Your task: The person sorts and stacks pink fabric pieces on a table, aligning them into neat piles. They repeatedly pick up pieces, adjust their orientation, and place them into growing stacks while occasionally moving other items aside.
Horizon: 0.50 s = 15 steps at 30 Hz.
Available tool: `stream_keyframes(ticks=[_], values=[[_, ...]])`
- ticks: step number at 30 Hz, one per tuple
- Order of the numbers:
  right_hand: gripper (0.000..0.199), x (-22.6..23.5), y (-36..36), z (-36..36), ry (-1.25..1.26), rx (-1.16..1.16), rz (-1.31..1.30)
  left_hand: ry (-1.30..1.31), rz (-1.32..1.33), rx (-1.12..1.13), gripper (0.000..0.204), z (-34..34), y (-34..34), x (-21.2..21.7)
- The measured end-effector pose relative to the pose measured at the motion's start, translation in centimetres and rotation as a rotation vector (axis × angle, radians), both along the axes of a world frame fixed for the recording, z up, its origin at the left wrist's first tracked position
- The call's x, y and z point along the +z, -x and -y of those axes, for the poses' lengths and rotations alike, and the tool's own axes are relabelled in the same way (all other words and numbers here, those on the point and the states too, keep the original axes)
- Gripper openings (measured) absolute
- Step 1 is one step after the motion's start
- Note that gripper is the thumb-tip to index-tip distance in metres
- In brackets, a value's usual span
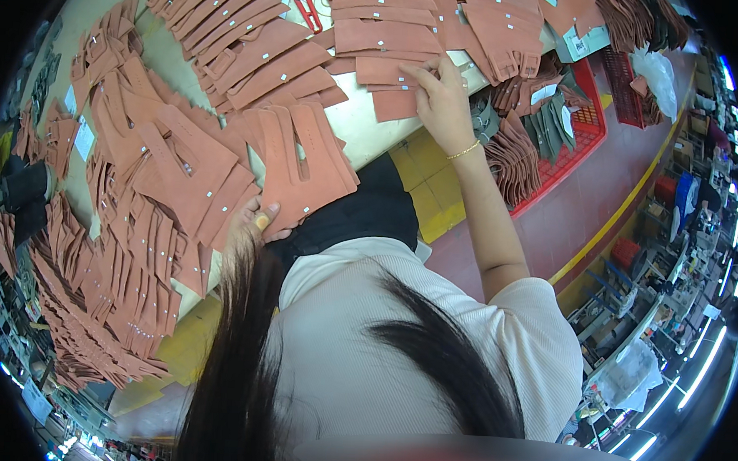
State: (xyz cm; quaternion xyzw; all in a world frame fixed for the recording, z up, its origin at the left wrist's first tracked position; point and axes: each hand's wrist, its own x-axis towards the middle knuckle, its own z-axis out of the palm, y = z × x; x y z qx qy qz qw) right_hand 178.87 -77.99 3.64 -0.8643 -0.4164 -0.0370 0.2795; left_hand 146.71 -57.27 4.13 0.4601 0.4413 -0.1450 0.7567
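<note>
My left hand (pixel 255 227) grips the lower edge of several stacked reddish-brown leather pieces (pixel 316 173) with long slots, held up at the table's near edge. A yellow wrap is on its thumb. My right hand (pixel 444 101) reaches over the table's right side, fingers partly stretched out, fingertips on a row of overlapping flat leather pieces (pixel 381 70). These pieces carry small white stickers. Whether the fingertips pinch a piece cannot be made out.
Overlapping leather pieces (pixel 197 159) spread over the pale table (pixel 157 44). Red-handled thread snips (pixel 307 10) lie at the far side. To the right stand a red crate (pixel 588 117) with bundled leather (pixel 515 159) and a small box (pixel 581 45). Workbenches line the far right.
</note>
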Motion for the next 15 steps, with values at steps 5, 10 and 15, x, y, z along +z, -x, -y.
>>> stream_keyframes(ticks=[5, 10, 15], values=[[0.045, 0.0, -0.2, -2.1, -0.013, -0.016, 0.060, 0.020, 0.040, 0.082, 0.030, 0.4, -0.1, 0.2], [0.045, -0.2, -1.7, -3.7, 0.047, -0.070, 0.106, 0.016, 0.030, 0.064, 0.032, 0.3, 0.0, 0.0], [0.044, -0.5, -2.8, -4.9, 0.112, -0.149, 0.148, 0.034, 0.014, 0.013, 0.037, 0.1, 0.2, -0.3]])
